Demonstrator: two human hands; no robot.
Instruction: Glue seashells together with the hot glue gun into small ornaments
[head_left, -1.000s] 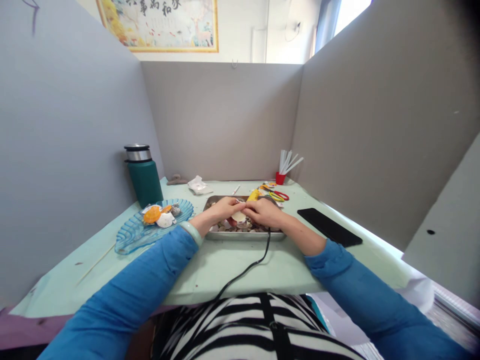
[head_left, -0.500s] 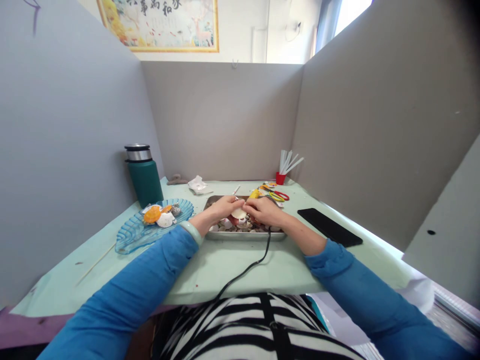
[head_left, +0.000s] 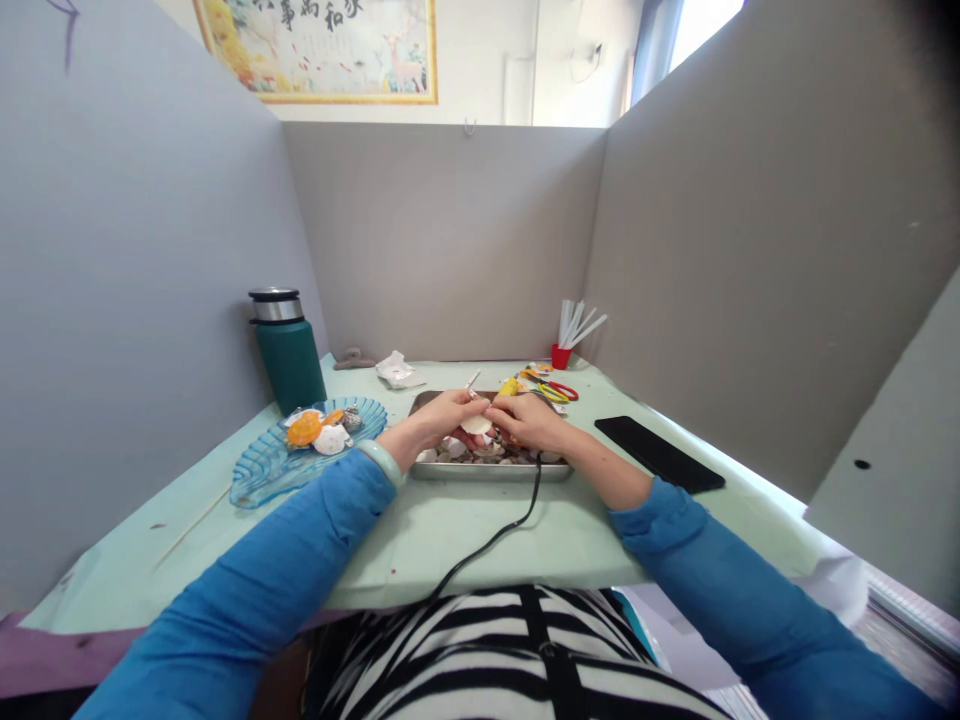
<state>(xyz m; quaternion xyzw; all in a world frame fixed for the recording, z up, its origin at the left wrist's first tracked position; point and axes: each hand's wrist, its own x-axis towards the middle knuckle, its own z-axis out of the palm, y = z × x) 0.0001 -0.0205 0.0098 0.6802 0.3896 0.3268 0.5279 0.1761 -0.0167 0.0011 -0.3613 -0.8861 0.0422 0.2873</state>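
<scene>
– What stands around me, biggest first?
– Grey partitions (head_left: pixel 450 240) close you in on three sides, and the pale green worktop (head_left: pixel 420 540) spreads out in front of you.

– And on it?
– Straight ahead of you is a metal tray (head_left: pixel 480 471), with many small shells (head_left: pixel 491 456) lying in it. To its left sits a blue dish (head_left: pixel 253 482), with the green bottle (head_left: pixel 287 362) upright just behind. A black slab (head_left: pixel 660 455) lies flat off to your right. The black cord (head_left: pixel 487 545) crosses the tray's near edge and runs down towards your lap.

– How are my hands?
– Both are over the tray. Your left hand (head_left: pixel 448 417) has its grip clamped on a pale shell. Your right hand (head_left: pixel 534 425) has its fingertips at that shell's edge; I cannot tell whether they pinch it.

– Anything smaller?
– Towards the back right, a red cup (head_left: pixel 561 357) holds white sticks (head_left: pixel 574 325). An orange shell (head_left: pixel 304 430) lies in your dish. Last is that pale shell (head_left: pixel 475 426), between your hands and above the tray.
</scene>
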